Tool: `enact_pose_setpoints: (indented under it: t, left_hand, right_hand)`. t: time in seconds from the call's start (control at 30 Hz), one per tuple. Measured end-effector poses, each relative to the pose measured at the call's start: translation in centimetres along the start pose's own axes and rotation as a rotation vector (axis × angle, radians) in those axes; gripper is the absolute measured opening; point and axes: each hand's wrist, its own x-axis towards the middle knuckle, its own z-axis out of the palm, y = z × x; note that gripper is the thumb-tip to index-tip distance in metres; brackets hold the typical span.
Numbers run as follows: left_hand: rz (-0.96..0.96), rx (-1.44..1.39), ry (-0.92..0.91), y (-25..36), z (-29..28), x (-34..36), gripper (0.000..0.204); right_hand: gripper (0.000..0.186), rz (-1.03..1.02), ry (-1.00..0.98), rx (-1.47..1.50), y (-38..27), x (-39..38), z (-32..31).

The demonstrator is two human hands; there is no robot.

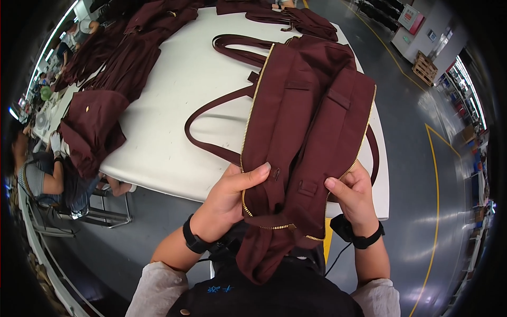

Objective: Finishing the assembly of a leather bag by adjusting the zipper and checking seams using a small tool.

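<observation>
A dark maroon fabric bag [306,116] with a gold zipper along both edges lies stretched from the white table toward me. My left hand [232,195] grips its left zipper edge near the bottom, thumb on top of the cloth. My right hand [355,195] grips the right zipper edge, thumb pressed on the fabric. The bag's lower end hangs down against my body. Its long maroon straps [211,113] loop out over the table to the left. Both wrists wear black bands.
The white table [174,105] carries more maroon bags: a pile [95,127] over its left edge, others [296,18] at the far end. A seated person [47,179] works at the left by a metal chair. Grey floor with yellow lines lies right; a pallet [425,68] stands far off.
</observation>
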Motion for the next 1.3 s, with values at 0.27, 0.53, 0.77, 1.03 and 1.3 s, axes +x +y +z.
enact_pose_setpoints:
  t: [0.27, 0.53, 0.77, 1.03, 1.3]
  left_hand:
    - [0.144, 0.059, -0.01, -0.3, 0.1, -0.1, 0.046]
    - [0.217, 0.122, -0.047, -0.8, 0.1, -0.1, 0.045]
    - [0.286, 0.182, -0.043, -1.2, 0.4, -0.1, 0.042]
    - [0.342, 0.286, -0.05, -2.2, 1.5, -0.2, 0.035]
    - [0.354, 0.357, -0.03, -2.8, 1.7, -0.3, 0.028]
  right_hand:
    - [0.043, 0.089, 0.032, -0.075, -1.0, 0.7, 0.4]
    - [0.052, -0.013, 0.232, -0.576, -2.1, 0.3, 0.8]
    - [0.044, -0.24, 0.382, -0.903, -4.0, -1.0, 2.2]
    - [0.028, -0.097, 0.118, -0.625, -3.7, -1.2, 3.6]
    - [0.025, -0.059, 0.123, -0.437, -2.4, -1.6, 3.0]
